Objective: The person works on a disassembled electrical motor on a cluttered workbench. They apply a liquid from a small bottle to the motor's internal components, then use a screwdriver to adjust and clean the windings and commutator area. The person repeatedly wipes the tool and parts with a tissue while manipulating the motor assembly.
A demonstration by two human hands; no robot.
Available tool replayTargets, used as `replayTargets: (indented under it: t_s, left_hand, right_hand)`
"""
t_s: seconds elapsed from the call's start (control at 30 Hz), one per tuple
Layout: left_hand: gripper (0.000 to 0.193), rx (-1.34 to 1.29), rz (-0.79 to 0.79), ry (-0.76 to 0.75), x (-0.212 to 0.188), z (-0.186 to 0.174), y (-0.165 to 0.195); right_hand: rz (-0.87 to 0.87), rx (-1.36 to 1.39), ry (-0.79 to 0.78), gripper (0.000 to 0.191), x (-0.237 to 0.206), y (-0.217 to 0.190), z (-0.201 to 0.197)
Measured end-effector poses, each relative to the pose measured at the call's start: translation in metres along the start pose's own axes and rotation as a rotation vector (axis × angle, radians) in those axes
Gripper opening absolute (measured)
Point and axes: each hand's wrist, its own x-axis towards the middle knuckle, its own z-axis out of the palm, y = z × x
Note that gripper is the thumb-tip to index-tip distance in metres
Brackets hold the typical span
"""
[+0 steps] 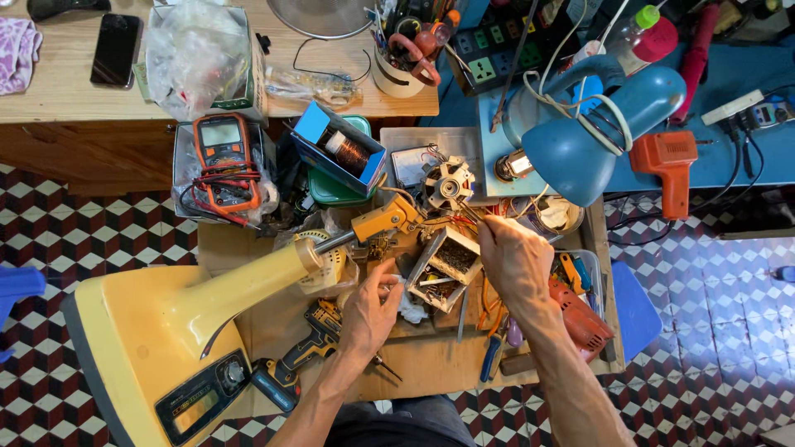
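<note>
My right hand is closed around a thin metal tool. Its tip points up-left at the wires of a bare fan motor. My left hand hovers lower, fingers curled and pinching a small metal part next to a white rag. Between my hands lies a small open wooden box of loose bits. A yellow fan stand lies on its side at the left. Its neck reaches toward the motor.
A cordless drill lies below my left hand, and screwdrivers and a red power tool below my right. Behind are an orange multimeter, a blue box with a copper coil, a blue desk lamp and an orange soldering gun.
</note>
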Motion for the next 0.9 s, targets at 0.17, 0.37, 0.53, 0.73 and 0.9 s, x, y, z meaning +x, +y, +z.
replayTargets:
  t_s: [0.17, 0.37, 0.53, 0.73, 0.9]
  left_hand:
    - [0.049, -0.039, -0.059, -0.084, -0.003, -0.004, 0.000]
    - [0.050, -0.074, -0.108, -0.104, -0.010, -0.003, -0.008]
    - [0.051, -0.058, -0.188, -0.176, -0.005, -0.002, -0.015]
    - [0.052, -0.032, -0.169, -0.181, 0.002, 0.003, -0.025]
    - [0.054, -0.019, -0.148, -0.172, 0.001, 0.003, -0.029]
  right_hand:
    - [-0.112, -0.111, -0.031, 0.026, 0.026, -0.002, 0.007]
    - [-0.034, -0.179, -0.143, 0.028, 0.033, 0.003, 0.016]
    - [-0.052, -0.170, -0.153, 0.031, 0.032, 0.007, 0.015]
    - [-0.095, -0.194, -0.150, 0.031, 0.035, 0.008, 0.017]
    - [-0.101, -0.239, -0.202, 0.032, 0.038, 0.006, 0.019]
